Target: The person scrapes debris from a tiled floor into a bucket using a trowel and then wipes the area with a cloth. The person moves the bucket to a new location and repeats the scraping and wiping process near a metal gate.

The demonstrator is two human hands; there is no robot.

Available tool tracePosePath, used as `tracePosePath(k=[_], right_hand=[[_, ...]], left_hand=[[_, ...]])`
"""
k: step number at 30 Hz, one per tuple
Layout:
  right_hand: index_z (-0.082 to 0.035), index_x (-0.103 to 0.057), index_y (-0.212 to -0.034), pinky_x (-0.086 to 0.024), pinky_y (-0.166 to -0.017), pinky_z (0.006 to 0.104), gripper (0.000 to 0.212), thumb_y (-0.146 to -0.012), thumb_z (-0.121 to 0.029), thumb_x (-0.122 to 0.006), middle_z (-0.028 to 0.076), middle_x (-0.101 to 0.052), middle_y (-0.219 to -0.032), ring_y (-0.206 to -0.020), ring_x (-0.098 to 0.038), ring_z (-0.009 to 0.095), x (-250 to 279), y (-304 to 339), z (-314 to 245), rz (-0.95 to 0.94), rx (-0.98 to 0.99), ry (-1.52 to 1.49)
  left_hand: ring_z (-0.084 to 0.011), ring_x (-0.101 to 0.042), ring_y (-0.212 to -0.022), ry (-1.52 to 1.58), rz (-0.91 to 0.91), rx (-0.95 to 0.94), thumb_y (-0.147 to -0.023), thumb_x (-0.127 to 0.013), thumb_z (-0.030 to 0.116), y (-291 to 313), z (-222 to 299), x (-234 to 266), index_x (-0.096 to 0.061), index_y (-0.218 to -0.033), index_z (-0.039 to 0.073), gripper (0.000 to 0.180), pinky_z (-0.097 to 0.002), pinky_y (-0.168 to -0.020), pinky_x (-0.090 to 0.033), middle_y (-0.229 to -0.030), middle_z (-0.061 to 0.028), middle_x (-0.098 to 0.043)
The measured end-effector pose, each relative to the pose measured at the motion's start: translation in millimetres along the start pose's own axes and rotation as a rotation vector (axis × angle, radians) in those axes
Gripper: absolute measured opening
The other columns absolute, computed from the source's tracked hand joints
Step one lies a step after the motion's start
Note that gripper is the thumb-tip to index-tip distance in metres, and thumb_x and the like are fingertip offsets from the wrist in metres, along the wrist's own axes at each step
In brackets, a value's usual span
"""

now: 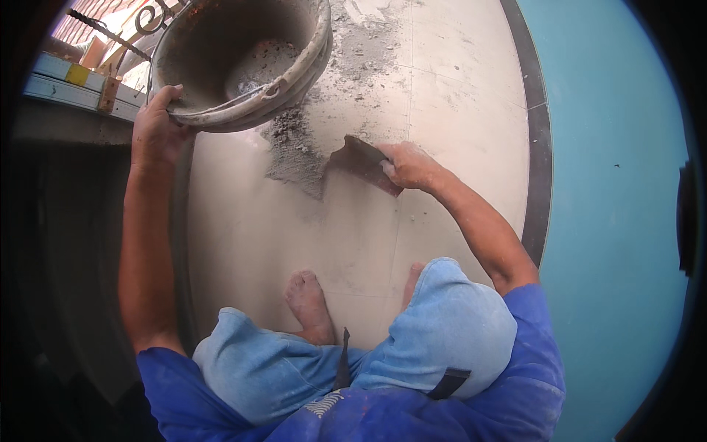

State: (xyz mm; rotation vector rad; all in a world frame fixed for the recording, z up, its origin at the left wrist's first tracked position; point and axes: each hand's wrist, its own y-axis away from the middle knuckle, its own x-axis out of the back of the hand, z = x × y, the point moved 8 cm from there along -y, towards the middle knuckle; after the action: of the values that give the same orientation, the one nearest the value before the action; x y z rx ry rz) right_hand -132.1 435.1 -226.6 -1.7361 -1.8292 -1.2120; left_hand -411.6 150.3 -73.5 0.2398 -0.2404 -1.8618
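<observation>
1. Round, wide-mouthed bucket (313, 82): dull grey-brown, paler and dusty along the rim, darker brown inside.
2. Loose, powdery grey rubble (294, 151): mid-grey, speckled lighter and darker.
3. Thin, flat, dark scraping sheet (366, 166): blackish grey-green above, shading to dusty reddish brown below.
4. Smooth cream tiled floor (243, 228): thin grey joint lines, greyish smudges.
5. Long dark-grey border strip (541, 147): nearly black, crossed by a thin pale line.
6. Flat teal-blue wall (611, 221): plain, with a small dark speck.
7. Light-blue cloth trousers (460, 324): whitened by pale patches, bearing a blackish tab (449, 383).
8. Royal-blue cloth shirt (361, 420): pale wavy-lined print.
</observation>
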Motion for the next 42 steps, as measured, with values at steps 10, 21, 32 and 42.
tracePosePath(k=[10, 21, 32, 42], right_hand=[[-0.003, -0.061, -0.125, -0.052, -0.089, 0.0534, 0.034, -0.094, -0.015, -0.057, 0.027, -0.07, -0.101, -0.102, -0.066, 0.046, -110, 45, -81, -0.355, 0.118, -0.136], [-0.004, -0.065, -0.128, -0.054, -0.088, 0.0425, 0.036, -0.094, -0.012, -0.059, 0.021, -0.074, -0.105, -0.098, -0.071, 0.032, -83, 74, -39, -0.362, -0.054, -0.26], [-0.006, -0.062, -0.112, -0.052, -0.078, 0.0552, 0.021, -0.094, -0.014, -0.058, 0.027, -0.069, -0.09, -0.088, -0.067, 0.048, 4, 24, -43, 0.188, -0.084, 0.282], [0.004, -0.063, -0.128, -0.053, -0.078, 0.0311, 0.035, -0.094, -0.006, -0.06, 0.006, -0.071, -0.099, -0.086, -0.065, 0.013, -14, 15, -123, -0.141, -0.14, -0.396]], left_hand=[[-0.0198, -0.069, -0.087, -0.033, 0.048, -0.063, -0.097, -0.062, 0.02, 1, 14, 27, -0.056, -0.119, 0.006, 0.027, -0.0385, -0.071, -0.058, -0.103, -0.0067, -0.065], [-0.0206, -0.067, -0.089, 0.04, -0.029, -0.121, -0.094, -0.066, 0.019, 8, 15, 11, -0.057, -0.119, 0.003, 0.031, -0.0401, -0.072, -0.058, -0.102, -0.0065, -0.062], [-0.0283, -0.071, -0.092, 0.233, -0.099, -0.172, -0.092, -0.067, 0.013, -4, 17, 12, -0.057, -0.116, -0.003, 0.031, -0.0516, -0.079, -0.065, -0.102, -0.0136, -0.065], [-0.0255, -0.067, -0.07, 0.265, -0.179, -0.303, -0.089, -0.063, 0.011, 67, 96, 17, -0.063, -0.102, -0.005, 0.02, -0.0471, -0.068, -0.063, -0.084, -0.0119, -0.064]])
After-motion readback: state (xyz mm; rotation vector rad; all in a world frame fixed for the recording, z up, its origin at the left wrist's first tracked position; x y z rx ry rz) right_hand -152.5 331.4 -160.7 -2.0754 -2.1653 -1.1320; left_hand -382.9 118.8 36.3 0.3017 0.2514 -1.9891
